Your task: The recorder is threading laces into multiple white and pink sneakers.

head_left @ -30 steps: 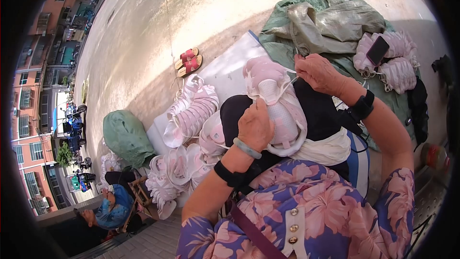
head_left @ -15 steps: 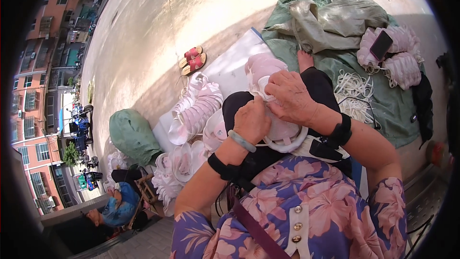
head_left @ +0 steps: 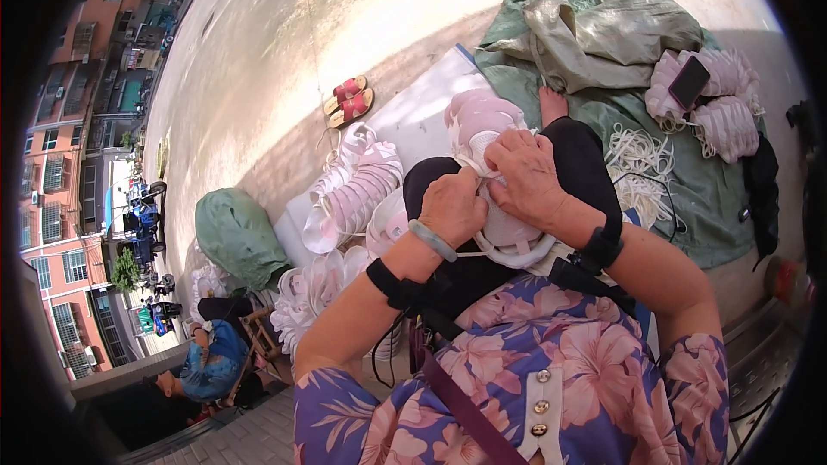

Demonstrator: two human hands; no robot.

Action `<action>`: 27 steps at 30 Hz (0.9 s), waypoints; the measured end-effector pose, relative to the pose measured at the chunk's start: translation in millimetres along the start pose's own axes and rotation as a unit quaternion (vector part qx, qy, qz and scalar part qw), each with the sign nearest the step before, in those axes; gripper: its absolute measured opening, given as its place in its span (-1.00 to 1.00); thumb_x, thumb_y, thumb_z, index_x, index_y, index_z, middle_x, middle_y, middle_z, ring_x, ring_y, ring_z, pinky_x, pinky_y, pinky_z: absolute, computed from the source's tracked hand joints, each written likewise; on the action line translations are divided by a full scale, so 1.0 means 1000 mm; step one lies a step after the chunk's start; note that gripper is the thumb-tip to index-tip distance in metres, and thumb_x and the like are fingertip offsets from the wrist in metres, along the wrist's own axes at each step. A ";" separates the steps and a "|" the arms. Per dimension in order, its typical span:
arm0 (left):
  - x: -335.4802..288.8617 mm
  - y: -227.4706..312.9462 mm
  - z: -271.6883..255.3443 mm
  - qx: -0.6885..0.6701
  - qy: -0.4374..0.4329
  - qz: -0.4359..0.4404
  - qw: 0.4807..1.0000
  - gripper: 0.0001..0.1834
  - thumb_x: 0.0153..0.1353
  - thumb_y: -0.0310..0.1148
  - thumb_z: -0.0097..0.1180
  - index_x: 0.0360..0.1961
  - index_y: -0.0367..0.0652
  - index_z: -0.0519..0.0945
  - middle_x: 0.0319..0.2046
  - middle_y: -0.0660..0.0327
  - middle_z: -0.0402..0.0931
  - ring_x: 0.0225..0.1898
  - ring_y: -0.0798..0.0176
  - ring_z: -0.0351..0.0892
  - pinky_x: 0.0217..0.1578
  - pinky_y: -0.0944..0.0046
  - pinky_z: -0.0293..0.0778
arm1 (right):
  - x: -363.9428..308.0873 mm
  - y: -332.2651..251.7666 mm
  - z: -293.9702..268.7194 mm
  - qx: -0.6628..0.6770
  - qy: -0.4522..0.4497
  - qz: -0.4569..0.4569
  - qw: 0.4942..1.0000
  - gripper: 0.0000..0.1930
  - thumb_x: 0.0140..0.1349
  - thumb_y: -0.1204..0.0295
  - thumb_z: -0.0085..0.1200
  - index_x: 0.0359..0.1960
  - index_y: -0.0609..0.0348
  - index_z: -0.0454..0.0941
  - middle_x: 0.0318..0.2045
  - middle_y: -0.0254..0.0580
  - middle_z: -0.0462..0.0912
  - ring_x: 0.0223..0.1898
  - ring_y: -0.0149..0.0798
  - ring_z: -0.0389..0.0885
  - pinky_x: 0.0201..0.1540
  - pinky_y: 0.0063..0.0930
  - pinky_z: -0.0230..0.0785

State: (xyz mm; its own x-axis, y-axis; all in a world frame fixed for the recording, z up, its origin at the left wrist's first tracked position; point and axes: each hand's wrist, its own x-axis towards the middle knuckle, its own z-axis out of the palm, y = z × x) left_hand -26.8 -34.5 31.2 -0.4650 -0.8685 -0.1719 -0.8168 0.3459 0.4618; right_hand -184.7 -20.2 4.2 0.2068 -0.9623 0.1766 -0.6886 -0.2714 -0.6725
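A bulging green sack [head_left: 239,239] hides its contents; just beside it, a shoe stack [head_left: 357,198] lies on a white sheet [head_left: 422,108]. The left hand [head_left: 450,208] has its fingers clamped on the edge of a pink shoe [head_left: 484,114], toe pointing away. The right hand [head_left: 530,181] bends over it; whether those fingertips grip, I cannot tell. Beyond, a slack sack [head_left: 607,34], contents unseen, loose laces [head_left: 636,159], pink bundles [head_left: 728,129] bearing a phone [head_left: 689,83]
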 end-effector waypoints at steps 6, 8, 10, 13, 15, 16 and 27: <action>0.003 -0.012 0.002 -0.030 0.007 0.037 0.999 -0.76 -0.16 -0.44 0.03 -0.41 -0.33 0.46 -0.59 -0.12 0.46 -0.49 -0.17 0.50 -0.41 0.02 0.41 | -0.001 0.005 0.009 -0.001 0.032 -0.018 0.999 -0.74 -0.20 0.49 0.07 -0.37 0.05 0.41 -0.29 -0.20 0.37 -0.09 -0.10 0.31 -0.03 -0.11 0.04; 0.002 -0.015 0.000 -0.087 -0.010 0.041 0.995 -0.75 -0.16 -0.45 0.04 -0.38 -0.31 0.52 -0.61 -0.07 0.47 -0.54 -0.11 0.49 -0.47 0.12 0.41 | -0.001 0.005 0.009 0.001 0.042 -0.024 0.999 -0.75 -0.19 0.50 0.07 -0.37 0.05 0.40 -0.28 -0.19 0.37 -0.09 -0.10 0.32 -0.03 -0.13 0.04; 0.003 -0.017 0.001 -0.092 -0.008 0.056 0.994 -0.74 -0.16 -0.45 0.04 -0.36 -0.30 0.54 -0.61 -0.06 0.48 -0.56 -0.06 0.50 -0.48 0.16 0.41 | -0.001 0.004 0.010 0.001 0.052 -0.032 0.998 -0.75 -0.19 0.51 0.07 -0.38 0.05 0.40 -0.27 -0.19 0.37 -0.09 -0.09 0.32 -0.03 -0.15 0.05; 0.005 -0.023 0.002 -0.135 -0.007 0.063 0.989 -0.71 -0.15 -0.45 0.05 -0.32 -0.30 0.57 -0.61 -0.02 0.50 -0.56 0.07 0.53 -0.48 0.23 0.42 | -0.003 0.006 0.011 0.019 0.091 -0.044 0.995 -0.74 -0.18 0.50 0.08 -0.36 0.07 0.40 -0.27 -0.18 0.38 -0.09 -0.07 0.33 -0.02 -0.14 0.08; 0.004 -0.028 0.001 -0.174 -0.007 0.052 0.983 -0.70 -0.15 -0.45 0.06 -0.31 -0.31 0.58 -0.61 0.00 0.51 -0.56 0.15 0.55 -0.48 0.26 0.42 | -0.006 0.004 0.010 -0.009 0.087 -0.099 0.991 -0.78 -0.16 0.48 0.10 -0.40 0.09 0.43 -0.27 -0.19 0.38 -0.08 -0.07 0.34 0.05 -0.04 0.06; 0.003 -0.029 0.000 -0.192 -0.026 0.033 0.980 -0.70 -0.15 -0.45 0.06 -0.31 -0.31 0.58 -0.62 0.04 0.52 -0.56 0.23 0.54 -0.47 0.29 0.42 | -0.006 0.002 0.007 -0.012 0.084 -0.102 0.991 -0.78 -0.16 0.48 0.10 -0.40 0.09 0.43 -0.27 -0.19 0.38 -0.08 -0.07 0.34 0.05 -0.04 0.06; 0.011 -0.044 0.007 -0.335 -0.060 0.002 0.940 -0.80 -0.14 -0.40 0.11 -0.44 -0.26 0.61 -0.58 0.02 0.56 -0.51 0.14 0.60 -0.40 0.28 0.47 | 0.000 -0.026 0.017 -0.351 0.024 -0.250 0.902 -0.81 -0.02 0.41 -0.07 -0.43 0.19 0.58 -0.37 -0.21 0.39 -0.08 -0.09 0.34 0.24 0.33 -0.27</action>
State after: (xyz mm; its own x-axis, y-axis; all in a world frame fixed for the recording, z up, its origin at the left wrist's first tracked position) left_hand 1.6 -57.2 2.9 -0.5358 -0.8073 -0.2473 -0.4354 0.0133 0.9001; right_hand -155.2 -12.5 9.4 0.5939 -0.7118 0.3749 -0.7919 -0.5994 0.1166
